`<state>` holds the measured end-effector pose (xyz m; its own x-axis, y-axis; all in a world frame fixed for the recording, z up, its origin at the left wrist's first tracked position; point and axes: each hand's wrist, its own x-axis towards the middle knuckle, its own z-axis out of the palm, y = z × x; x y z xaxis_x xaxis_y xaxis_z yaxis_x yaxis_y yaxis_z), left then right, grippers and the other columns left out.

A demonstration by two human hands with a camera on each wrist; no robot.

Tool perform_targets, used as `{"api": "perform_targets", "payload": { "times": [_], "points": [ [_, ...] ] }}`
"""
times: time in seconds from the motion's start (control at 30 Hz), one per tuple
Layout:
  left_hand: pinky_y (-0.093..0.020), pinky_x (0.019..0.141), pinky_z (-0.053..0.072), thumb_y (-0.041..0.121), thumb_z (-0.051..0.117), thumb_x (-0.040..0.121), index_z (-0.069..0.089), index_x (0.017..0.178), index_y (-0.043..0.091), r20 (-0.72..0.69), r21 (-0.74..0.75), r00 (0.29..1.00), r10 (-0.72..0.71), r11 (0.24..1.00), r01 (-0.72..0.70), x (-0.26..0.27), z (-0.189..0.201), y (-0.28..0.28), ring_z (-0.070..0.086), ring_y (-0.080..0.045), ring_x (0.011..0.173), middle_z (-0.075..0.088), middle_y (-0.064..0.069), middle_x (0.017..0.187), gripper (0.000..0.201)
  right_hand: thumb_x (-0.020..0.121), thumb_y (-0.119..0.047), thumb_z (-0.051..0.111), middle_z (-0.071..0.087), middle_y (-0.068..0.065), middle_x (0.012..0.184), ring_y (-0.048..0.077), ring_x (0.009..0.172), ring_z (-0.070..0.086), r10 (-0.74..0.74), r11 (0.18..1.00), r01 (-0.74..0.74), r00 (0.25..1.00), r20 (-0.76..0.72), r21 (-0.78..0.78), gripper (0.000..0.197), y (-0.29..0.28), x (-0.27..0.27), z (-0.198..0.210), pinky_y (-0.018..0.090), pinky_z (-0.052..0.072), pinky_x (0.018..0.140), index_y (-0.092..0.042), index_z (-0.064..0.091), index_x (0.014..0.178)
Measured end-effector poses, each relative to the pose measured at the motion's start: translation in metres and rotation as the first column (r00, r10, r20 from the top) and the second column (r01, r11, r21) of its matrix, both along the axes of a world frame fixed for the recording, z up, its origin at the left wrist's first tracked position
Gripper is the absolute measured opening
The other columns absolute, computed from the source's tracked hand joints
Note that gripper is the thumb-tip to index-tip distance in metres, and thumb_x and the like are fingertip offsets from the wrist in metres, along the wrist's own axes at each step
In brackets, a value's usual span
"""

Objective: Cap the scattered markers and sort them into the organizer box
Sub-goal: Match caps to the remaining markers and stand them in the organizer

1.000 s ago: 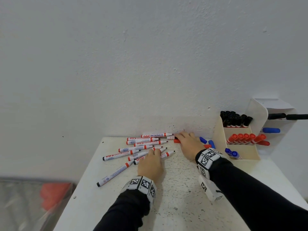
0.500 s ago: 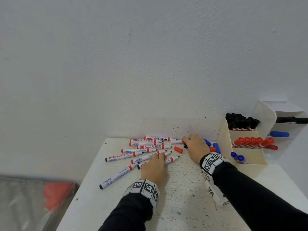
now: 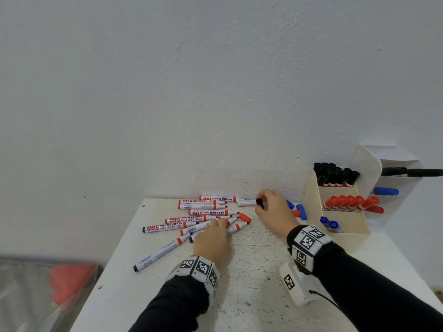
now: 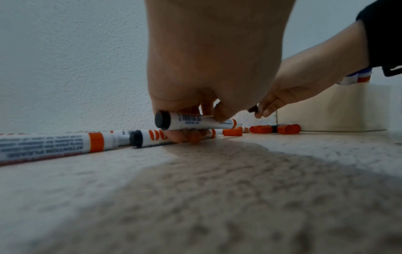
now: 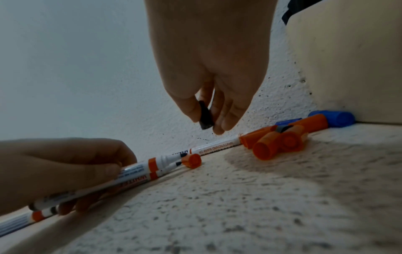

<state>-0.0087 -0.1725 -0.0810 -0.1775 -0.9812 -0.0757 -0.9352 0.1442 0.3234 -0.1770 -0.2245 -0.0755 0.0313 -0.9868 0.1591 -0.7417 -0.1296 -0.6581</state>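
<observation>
Several uncapped white markers point(image 3: 203, 207) with red bands lie fanned out on the white table point(image 3: 251, 271). My left hand point(image 3: 219, 221) grips one of them, a marker with a black end point(image 4: 195, 122), just above the table. My right hand point(image 3: 260, 202) is raised near the wall and pinches a small black cap point(image 5: 205, 116) between thumb and fingers. Loose red caps point(image 5: 276, 144) and a blue cap point(image 5: 332, 118) lie by the wall. The cream organizer box point(image 3: 350, 221) stands to the right, with black markers point(image 3: 335, 174), red markers point(image 3: 347, 202) and blue markers point(image 3: 329, 224) in separate compartments.
A second white holder point(image 3: 393, 164) behind the box carries a black and a blue marker. A lone red cap point(image 3: 245, 218) lies beside the marker tips. The wall runs along the table's far edge. Off the left edge, a red thing point(image 3: 69, 281) lies under clear plastic.
My right hand has lifted off the table by the wall and now pinches the black cap; a red cap stays on the table. My left hand has closed round one marker.
</observation>
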Motion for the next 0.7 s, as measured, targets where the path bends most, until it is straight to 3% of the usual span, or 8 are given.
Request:
{"api": "perform_targets", "payload": {
  "times": [0.07, 0.2, 0.33, 0.43, 0.57, 0.63, 0.7],
  "points": [
    [-0.029, 0.08, 0.048, 0.026, 0.037, 0.098, 0.037, 0.127, 0.012, -0.012, -0.016, 1.0, -0.001, 1.0, 0.001, 0.001, 0.0, 0.0, 0.056, -0.019, 0.103, 0.047, -0.004, 0.124, 0.032, 0.09, -0.012, 0.055, 0.056, 0.003, 0.105, 0.014, 0.093, 0.052, 0.011, 1.0, -0.011, 1.0, 0.008, 0.022, 0.018, 0.005, -0.002, 0.0, 0.017, 0.042, 0.077, -0.014, 0.054, 0.107],
    [-0.027, 0.076, 0.047, 0.025, 0.035, 0.099, 0.039, 0.125, 0.012, -0.082, -0.039, 0.997, 0.002, 0.999, -0.005, 0.003, -0.001, 0.0, 0.056, -0.017, 0.097, 0.047, -0.003, 0.122, 0.029, 0.093, -0.009, 0.049, 0.051, 0.004, 0.121, 0.017, 0.114, 0.048, 0.081, 0.987, -0.07, 0.994, -0.075, 0.148, 0.03, 0.014, -0.004, -0.004, 0.024, 0.037, 0.098, -0.016, 0.056, 0.121],
    [-0.022, 0.075, 0.045, 0.026, 0.031, 0.1, 0.039, 0.128, 0.014, -0.136, -0.075, 0.989, -0.064, 0.996, 0.054, 0.002, -0.002, -0.001, 0.05, -0.01, 0.09, 0.047, 0.0, 0.123, 0.031, 0.093, -0.006, 0.05, 0.053, 0.006, 0.128, 0.017, 0.119, 0.049, 0.081, 0.981, -0.077, 0.997, -0.012, 0.179, 0.035, 0.022, -0.001, -0.003, 0.024, 0.036, 0.101, -0.016, 0.055, 0.126],
    [-0.019, 0.072, 0.04, 0.024, 0.031, 0.1, 0.04, 0.128, 0.013, -0.148, -0.087, 0.984, -0.097, 0.993, 0.084, 0.001, -0.001, 0.0, 0.045, -0.008, 0.084, 0.048, -0.001, 0.121, 0.031, 0.092, -0.006, 0.051, 0.059, 0.002, 0.119, 0.01, 0.107, 0.05, 0.08, 0.981, -0.099, 0.99, 0.116, 0.167, 0.028, 0.028, 0.001, 0.001, 0.018, 0.036, 0.094, -0.013, 0.059, 0.118],
    [-0.023, 0.071, 0.044, 0.021, 0.033, 0.099, 0.043, 0.122, 0.014, -0.13, -0.082, 0.985, -0.113, 0.991, 0.103, 0.002, -0.002, -0.001, 0.05, -0.012, 0.083, 0.05, 0.0, 0.116, 0.025, 0.094, -0.011, 0.049, 0.061, -0.002, 0.107, 0.007, 0.097, 0.053, 0.144, 0.966, -0.172, 0.978, 0.15, 0.196, 0.023, 0.031, 0.002, 0.0, 0.019, 0.041, 0.088, -0.017, 0.062, 0.111],
    [-0.027, 0.076, 0.047, 0.023, 0.033, 0.099, 0.045, 0.117, 0.016, -0.146, -0.085, 0.982, -0.122, 0.99, 0.111, 0.002, -0.003, -0.002, 0.052, -0.013, 0.084, 0.052, 0.001, 0.111, 0.023, 0.095, -0.019, 0.049, 0.064, 0.0, 0.094, 0.002, 0.077, 0.059, 0.096, 0.96, -0.159, 0.96, 0.264, 0.23, 0.019, 0.031, -0.001, -0.002, 0.017, 0.046, 0.071, -0.016, 0.059, 0.111],
    [-0.023, 0.074, 0.043, 0.028, 0.03, 0.1, 0.046, 0.115, 0.017, -0.172, -0.102, 0.973, -0.15, 0.986, 0.134, 0.001, -0.003, -0.001, 0.048, -0.009, 0.081, 0.05, 0.004, 0.104, 0.025, 0.096, -0.031, 0.046, 0.064, 0.001, 0.074, 0.0, 0.054, 0.054, 0.016, 0.959, -0.117, 0.933, 0.36, 0.259, 0.027, 0.032, -0.003, -0.002, 0.017, 0.042, 0.056, -0.012, 0.056, 0.11]
  ]
}}
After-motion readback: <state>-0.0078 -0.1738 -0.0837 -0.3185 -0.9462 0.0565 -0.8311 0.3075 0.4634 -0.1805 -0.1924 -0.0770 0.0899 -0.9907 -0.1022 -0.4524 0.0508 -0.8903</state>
